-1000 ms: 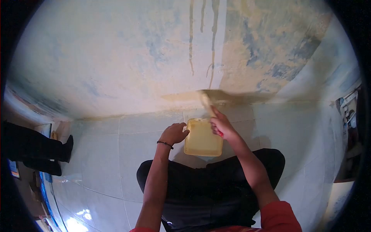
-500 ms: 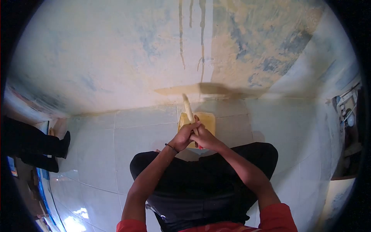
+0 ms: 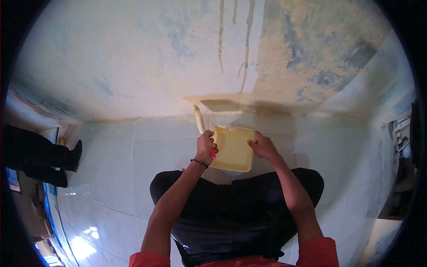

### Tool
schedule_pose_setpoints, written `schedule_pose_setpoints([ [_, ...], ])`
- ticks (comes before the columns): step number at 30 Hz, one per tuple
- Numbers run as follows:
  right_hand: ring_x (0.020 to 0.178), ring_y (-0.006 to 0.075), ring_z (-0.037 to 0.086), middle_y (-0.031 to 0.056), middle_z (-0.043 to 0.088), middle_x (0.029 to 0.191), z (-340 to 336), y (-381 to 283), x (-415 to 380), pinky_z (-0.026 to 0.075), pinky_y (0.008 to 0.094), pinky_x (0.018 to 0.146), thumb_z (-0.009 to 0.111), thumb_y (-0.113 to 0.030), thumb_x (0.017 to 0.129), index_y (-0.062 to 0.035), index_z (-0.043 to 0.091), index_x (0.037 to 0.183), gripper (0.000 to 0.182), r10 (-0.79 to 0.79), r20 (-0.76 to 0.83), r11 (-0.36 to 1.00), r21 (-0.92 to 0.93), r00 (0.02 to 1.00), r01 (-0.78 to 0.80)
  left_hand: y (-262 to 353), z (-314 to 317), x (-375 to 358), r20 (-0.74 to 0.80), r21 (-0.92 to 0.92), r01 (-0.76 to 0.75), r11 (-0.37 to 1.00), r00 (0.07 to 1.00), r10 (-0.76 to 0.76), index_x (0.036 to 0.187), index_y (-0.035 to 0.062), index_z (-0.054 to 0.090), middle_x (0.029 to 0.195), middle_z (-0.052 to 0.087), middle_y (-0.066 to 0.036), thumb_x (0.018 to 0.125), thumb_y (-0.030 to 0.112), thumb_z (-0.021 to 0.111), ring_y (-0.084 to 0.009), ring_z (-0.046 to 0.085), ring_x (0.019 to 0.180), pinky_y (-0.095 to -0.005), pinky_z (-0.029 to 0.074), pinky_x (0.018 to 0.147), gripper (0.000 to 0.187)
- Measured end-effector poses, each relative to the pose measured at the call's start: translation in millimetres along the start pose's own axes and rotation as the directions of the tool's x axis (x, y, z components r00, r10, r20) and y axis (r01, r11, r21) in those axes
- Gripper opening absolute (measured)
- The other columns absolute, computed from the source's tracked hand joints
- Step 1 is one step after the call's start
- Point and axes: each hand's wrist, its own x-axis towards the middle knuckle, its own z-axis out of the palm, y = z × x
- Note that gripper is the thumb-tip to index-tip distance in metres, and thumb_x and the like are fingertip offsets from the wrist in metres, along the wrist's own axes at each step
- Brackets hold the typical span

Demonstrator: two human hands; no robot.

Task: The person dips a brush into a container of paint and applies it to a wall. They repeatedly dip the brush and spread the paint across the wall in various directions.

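My left hand [image 3: 206, 147] is closed around a paintbrush [image 3: 199, 120], seen edge-on and coated in pale yellow. Its head points up toward the wall's foot, and a bit of red handle shows below my fingers. Beside it is a squarish pale yellow paint tub [image 3: 251, 155]. The liquid inside is a similar yellow. With thumb over the rim, my right hand [image 3: 264, 146] grips the tub's upper right side. The left knuckles are right at the tub's left edge.
Ahead rises a patchy wall [image 3: 133, 66] with dark drips. Pale tiles [image 3: 111, 164] cover the floor around my bent, black-clad legs [image 3: 231, 213]. Another person's legs [image 3: 40, 155] are at the left, and a cable [image 3: 106, 205] crosses the tiles. Assorted objects [image 3: 402, 142] are stored at the far right.
My hands have parted from around the brush. The left has moved a little left with the brush, while the right has moved right and taken hold of the tub's edge.
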Motion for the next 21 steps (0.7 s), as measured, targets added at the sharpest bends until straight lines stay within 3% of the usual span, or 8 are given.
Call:
schedule_pose_setpoints([
  [2,0.091,0.0444,0.059,0.0302,0.06,0.094,5.6,-7.4,1.1,0.047,0.0488,0.081,0.052,-0.021,0.083,0.0046,0.044,0.117,0.044,0.056,0.184,0.971,0.219,0.981,-0.097,-1.4,-2.5,6.8,-0.012,-0.013,-0.013,1.0,1.0,0.013,0.074,0.0157,0.036,0.059,0.03,0.004,0.081,0.017,0.048,-0.0075,0.028,0.041,-0.0242,0.025,0.037,0.014],
  [7,0.094,0.0438,0.058,0.03,0.059,0.099,-3.0,-14.4,-2.0,0.045,0.049,0.085,0.047,-0.012,0.082,0.0056,0.042,0.118,0.041,-0.054,0.184,0.989,0.142,0.981,0.027,2.3,-11.1,15.6,0.064,-0.117,-0.038,0.992,0.997,0.046,0.074,0.015,0.036,0.059,0.032,0.004,0.081,0.018,0.048,-0.008,0.029,0.042,-0.0237,0.026,0.038,0.014],
  [9,0.095,0.0433,0.058,0.0298,0.059,0.1,-2.1,-16.9,-2.9,0.045,0.0484,0.086,0.046,-0.011,0.083,0.006,0.041,0.12,0.041,-0.108,0.19,0.984,0.161,0.976,0.078,8.2,-7.3,14.6,0.039,-0.1,-0.053,0.994,0.998,0.057,0.075,0.0139,0.037,0.061,0.035,0.002,0.08,0.018,0.048,-0.0088,0.031,0.043,-0.0245,0.028,0.039,0.012],
  [11,0.096,0.0422,0.058,0.0297,0.058,0.103,11.3,-14.5,-2.3,0.046,0.0476,0.085,0.045,-0.009,0.083,0.0068,0.038,0.126,0.047,-0.189,0.105,0.977,0.12,0.976,0.176,11.1,1.7,3.4,0.002,0.015,-0.069,0.998,0.998,0.069,0.077,0.0123,0.038,0.062,0.036,0.001,0.086,0.024,0.047,-0.0099,0.033,0.045,-0.0259,0.031,0.041,0.017],
  [13,0.097,0.0421,0.057,0.0302,0.057,0.104,5.4,-18.2,-4.2,0.046,0.0474,0.085,0.045,-0.009,0.083,0.0074,0.036,0.128,0.049,-0.188,0.125,0.978,0.118,0.974,0.173,11.1,9.7,-13.7,-0.036,-0.039,-0.028,0.999,0.999,0.026,0.083,0.0071,0.043,0.067,0.039,-0.002,0.094,0.033,0.042,-0.0122,0.041,0.049,-0.0287,0.039,0.042,0.028],
  [16,0.098,0.0423,0.056,0.031,0.057,0.104,4.2,-18.9,-6.4,0.045,0.0464,0.086,0.044,-0.01,0.083,0.0091,0.036,0.128,0.05,-0.193,0.132,0.977,0.117,0.972,0.178,2.5,-12.9,4.1,0.038,-0.153,0.069,0.986,0.997,-0.063,0.084,0.007,0.043,0.066,0.038,-0.002,0.096,0.04,0.038,-0.0114,0.04,0.049,-0.0258,0.037,0.042,0.036],
  [21,0.097,0.0427,0.056,0.031,0.057,0.104,1.7,-26.5,-9.2,0.044,0.0455,0.086,0.044,-0.01,0.083,0.0101,0.038,0.127,0.048,-0.168,0.149,0.983,0.101,0.975,0.154,8.8,-43.5,26.8,0.031,-0.178,0.025,0.984,0.999,-0.02,0.085,0.0079,0.043,0.065,0.037,-0.001,0.096,0.04,0.039,-0.0099,0.036,0.047,-0.0207,0.031,0.039,0.034],
])
